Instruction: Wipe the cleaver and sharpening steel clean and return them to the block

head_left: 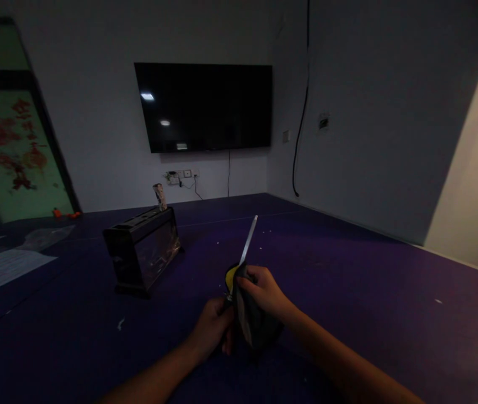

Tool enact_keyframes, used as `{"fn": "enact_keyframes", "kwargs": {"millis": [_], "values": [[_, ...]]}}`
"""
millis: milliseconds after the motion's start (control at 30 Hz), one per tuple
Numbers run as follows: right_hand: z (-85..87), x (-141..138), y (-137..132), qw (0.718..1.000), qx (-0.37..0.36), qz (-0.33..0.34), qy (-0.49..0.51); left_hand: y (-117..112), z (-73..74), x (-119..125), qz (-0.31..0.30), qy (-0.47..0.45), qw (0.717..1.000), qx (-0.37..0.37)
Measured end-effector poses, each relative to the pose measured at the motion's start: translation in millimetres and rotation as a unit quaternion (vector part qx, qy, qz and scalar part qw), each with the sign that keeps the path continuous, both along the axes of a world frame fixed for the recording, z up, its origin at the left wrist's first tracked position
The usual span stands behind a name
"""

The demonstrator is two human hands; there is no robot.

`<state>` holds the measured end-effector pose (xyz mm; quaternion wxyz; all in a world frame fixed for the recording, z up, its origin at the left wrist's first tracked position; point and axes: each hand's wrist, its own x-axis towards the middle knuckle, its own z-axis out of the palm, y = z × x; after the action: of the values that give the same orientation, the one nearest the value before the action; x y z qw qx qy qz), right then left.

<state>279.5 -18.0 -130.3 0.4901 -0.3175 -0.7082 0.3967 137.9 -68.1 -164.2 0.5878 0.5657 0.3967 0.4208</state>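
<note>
A dark cloth pouch [259,325] is held up in front of me, its exact kind hard to make out in the dim light. My right hand [266,289] pinches its upper edge between thumb and fingers. On the near left side, my left hand [213,325] is closed around a dark part of it. A yellow piece [230,278] shows at the top, between the two hands. From there a thin, straight silver strip [249,240] sticks up and away, tilted slightly right. My left fingertips are partly in shadow.
On the purple surface [348,297], a black box-shaped holder [127,258] with clear sides stands at left, a patterned stick-like piece [160,196] rising from it. Paper sheets [7,269] lie far left. Small white scraps are scattered about. A television [209,106] hangs on the wall.
</note>
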Motion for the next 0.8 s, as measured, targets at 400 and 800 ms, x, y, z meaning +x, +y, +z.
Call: {"fn": "enact_keyframes", "kwargs": {"millis": [400, 800], "values": [[-3.6, 3, 8, 0.962, -0.196, 0.018, 0.187, 0, 0.9, 0, -0.011, -0.015, 1.000, -0.004], [7.1, 8, 7, 0.932, -0.220, 0.127, 0.258, 0, -0.7, 0, -0.013, -0.022, 1.000, -0.011]]}}
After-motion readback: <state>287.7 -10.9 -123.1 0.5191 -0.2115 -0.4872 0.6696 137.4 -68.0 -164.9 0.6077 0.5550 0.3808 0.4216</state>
